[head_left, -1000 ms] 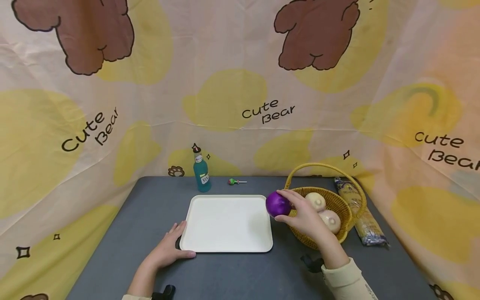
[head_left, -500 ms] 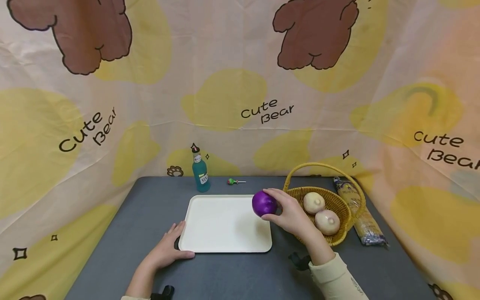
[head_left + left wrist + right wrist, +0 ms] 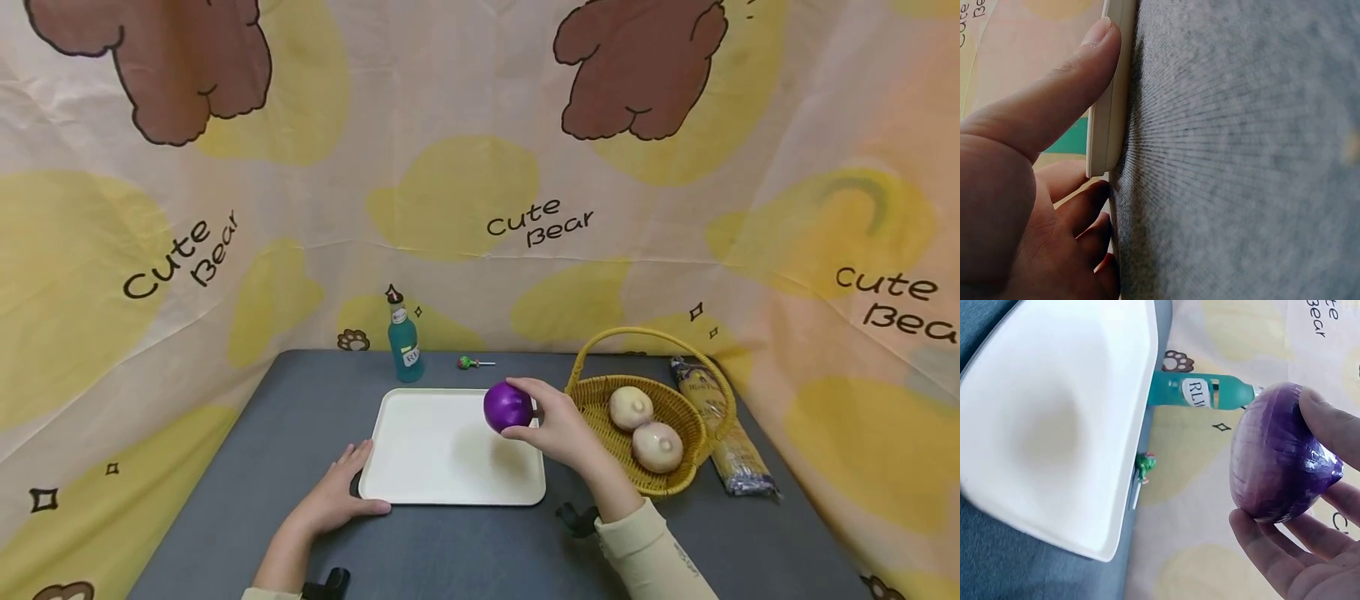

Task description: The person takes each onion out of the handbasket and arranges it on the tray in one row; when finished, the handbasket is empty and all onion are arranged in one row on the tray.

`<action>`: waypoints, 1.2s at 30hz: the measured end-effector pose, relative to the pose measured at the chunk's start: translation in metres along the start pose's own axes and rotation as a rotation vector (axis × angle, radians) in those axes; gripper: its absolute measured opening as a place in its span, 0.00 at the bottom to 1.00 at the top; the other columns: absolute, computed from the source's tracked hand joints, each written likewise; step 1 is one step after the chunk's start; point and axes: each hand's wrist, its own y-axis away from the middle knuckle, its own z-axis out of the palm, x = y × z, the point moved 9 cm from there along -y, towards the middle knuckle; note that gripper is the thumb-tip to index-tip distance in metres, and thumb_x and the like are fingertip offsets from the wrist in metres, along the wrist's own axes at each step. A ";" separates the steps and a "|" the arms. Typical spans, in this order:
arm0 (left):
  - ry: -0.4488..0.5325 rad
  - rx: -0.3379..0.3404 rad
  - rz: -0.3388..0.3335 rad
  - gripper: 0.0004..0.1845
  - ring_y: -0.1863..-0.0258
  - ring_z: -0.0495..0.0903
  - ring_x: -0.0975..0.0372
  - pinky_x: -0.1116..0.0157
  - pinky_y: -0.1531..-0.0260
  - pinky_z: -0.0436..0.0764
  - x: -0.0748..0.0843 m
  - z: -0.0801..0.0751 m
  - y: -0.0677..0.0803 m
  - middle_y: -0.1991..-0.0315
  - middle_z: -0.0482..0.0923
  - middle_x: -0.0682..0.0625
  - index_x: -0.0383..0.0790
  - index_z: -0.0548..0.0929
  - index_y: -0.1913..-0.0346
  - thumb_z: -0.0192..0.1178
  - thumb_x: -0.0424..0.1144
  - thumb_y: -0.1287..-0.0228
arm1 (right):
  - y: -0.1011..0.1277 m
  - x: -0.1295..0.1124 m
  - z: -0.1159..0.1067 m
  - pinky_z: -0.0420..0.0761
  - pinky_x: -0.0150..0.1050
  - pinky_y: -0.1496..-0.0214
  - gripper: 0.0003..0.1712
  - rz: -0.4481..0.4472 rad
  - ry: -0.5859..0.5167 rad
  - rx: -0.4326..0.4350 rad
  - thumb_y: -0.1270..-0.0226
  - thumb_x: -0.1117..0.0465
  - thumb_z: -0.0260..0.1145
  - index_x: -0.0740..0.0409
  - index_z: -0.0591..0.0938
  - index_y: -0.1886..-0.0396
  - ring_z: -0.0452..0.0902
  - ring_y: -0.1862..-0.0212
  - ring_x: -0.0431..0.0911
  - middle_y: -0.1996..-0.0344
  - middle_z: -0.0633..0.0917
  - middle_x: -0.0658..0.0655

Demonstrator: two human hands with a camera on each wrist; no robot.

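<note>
Hands: right (image 3: 558, 429) has carried the gripped purple onion (image 3: 507, 407) over the tray (image 3: 420, 450); left (image 3: 337, 500) stays flat.

A staged tabletop set: bear-print backdrop cloth (image 3: 480, 167) surrounds grey table (image 3: 465, 542).

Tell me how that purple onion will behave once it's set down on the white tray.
The purple onion is round with a glossy skin, so it will probably roll on the flat white tray; the tray's low rim may stop it. The right hand holds it easily in curled fingers, suggesting it is fairly light. It looks firm, not fragile.
</note>
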 end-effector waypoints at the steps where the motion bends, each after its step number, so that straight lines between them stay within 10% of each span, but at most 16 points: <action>1: -0.001 0.000 0.003 0.64 0.20 0.36 0.36 0.31 0.28 0.40 0.000 0.000 0.000 0.19 0.46 0.36 0.38 0.49 0.19 0.78 0.57 0.51 | -0.001 -0.002 0.001 0.87 0.44 0.48 0.42 -0.008 -0.007 0.000 0.48 0.56 0.83 0.54 0.77 0.32 0.80 0.40 0.52 0.35 0.79 0.56; 36: -0.017 0.029 -0.011 0.66 0.20 0.38 0.37 0.30 0.28 0.43 -0.002 0.000 -0.002 0.19 0.47 0.35 0.39 0.50 0.19 0.78 0.59 0.54 | -0.032 -0.021 0.068 0.86 0.50 0.45 0.43 0.037 -0.118 -0.142 0.46 0.53 0.81 0.52 0.75 0.30 0.76 0.36 0.55 0.33 0.77 0.56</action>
